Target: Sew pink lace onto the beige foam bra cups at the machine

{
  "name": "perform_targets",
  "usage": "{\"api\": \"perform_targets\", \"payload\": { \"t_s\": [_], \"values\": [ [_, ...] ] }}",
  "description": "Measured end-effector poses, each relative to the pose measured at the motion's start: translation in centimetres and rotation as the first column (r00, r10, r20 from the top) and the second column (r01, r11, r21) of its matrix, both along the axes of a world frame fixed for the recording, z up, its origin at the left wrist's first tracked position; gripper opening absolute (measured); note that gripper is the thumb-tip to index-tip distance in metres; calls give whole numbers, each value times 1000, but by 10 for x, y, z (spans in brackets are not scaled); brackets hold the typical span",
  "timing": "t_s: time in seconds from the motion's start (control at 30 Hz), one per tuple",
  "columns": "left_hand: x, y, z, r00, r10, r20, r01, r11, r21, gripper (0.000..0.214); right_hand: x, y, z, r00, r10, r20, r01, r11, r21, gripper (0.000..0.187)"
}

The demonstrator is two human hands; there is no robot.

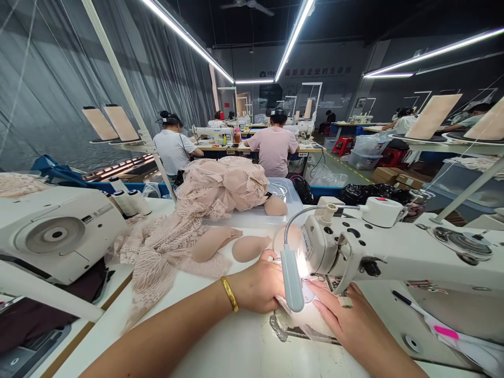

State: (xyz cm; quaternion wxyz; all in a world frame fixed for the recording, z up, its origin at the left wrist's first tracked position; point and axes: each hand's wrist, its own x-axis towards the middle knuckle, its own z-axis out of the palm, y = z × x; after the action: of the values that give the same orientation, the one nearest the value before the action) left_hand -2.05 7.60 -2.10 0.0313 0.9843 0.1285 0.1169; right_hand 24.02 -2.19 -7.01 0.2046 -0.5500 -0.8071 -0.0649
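My left hand [258, 286], with a gold bangle on the wrist, rests on the white table beside the needle of a white sewing machine [394, 252]. Its fingers curl onto a pale piece of fabric [311, 317] under the machine head. My right hand [346, 315] lies flat on the same fabric, fingers stretched toward the needle. A grey gooseneck lamp [292, 278] hangs in front and hides part of both hands' fingertips. The lamp's glare washes out the needle area.
Beige bra cups [250, 247] and a heap of pink lace [212, 191] lie beyond my hands by a clear plastic bin [285, 191]. Another machine [55, 236] stands left. Thread cones [132, 202] sit behind it. Two seated people [273, 147] sew farther back.
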Motion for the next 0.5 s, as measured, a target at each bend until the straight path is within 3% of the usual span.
{"api": "perform_targets", "payload": {
  "t_s": [0.17, 0.5],
  "values": [
    [1, 1, 1, 1000, -15, 1, 15, 996, -88, 13, -2, -7, 11, 1000, 1, -10, -1, 1000, 26, 38],
    [3, -1, 3, 1000, 18, -5, -18, 998, -55, 14, -4, -7, 13, 975, -17, -220, 23, 999, 26, 33]
  ]
}}
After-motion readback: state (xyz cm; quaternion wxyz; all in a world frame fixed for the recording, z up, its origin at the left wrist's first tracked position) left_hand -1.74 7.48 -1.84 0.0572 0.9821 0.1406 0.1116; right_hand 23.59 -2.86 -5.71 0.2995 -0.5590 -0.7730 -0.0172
